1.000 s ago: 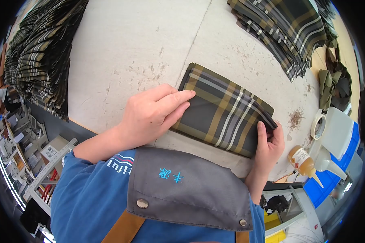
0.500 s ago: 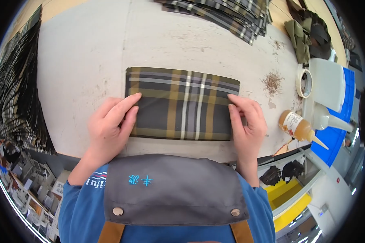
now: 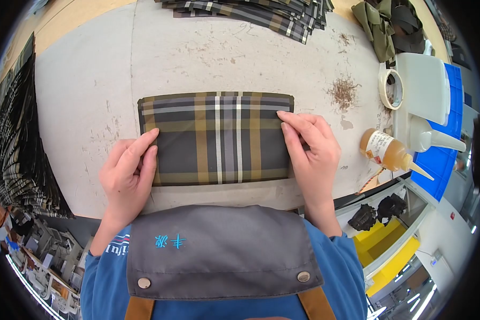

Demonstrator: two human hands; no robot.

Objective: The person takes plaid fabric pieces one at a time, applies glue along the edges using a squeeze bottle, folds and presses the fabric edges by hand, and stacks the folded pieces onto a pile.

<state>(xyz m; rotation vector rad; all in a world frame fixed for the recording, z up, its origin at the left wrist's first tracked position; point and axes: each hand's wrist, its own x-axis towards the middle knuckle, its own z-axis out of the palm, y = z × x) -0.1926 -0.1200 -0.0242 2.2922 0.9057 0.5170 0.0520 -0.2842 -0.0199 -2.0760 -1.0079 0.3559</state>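
A rectangular dark plaid fabric piece (image 3: 226, 144), with olive, brown, grey and white stripes, lies flat on the worktable in front of me. My left hand (image 3: 129, 173) has its thumb and forefinger closed at the piece's left edge. At the opposite edge, my right hand (image 3: 313, 152) pinches the fabric nearer its upper corner. Both hands rest low against the tabletop, and the fabric's underside is hidden.
More plaid pieces (image 3: 250, 13) are heaped at the far edge, and a tall stack (image 3: 18, 154) stands at the left. On the right are a tape roll (image 3: 384, 89), an amber glue bottle (image 3: 384, 146), a white container (image 3: 424, 85), a blue bin (image 3: 440, 165) and olive cloth (image 3: 376, 29).
My view has shifted and turned slightly, so the table contents appear further left. Both hands keep to the same edges of the fabric piece, which now looks more level.
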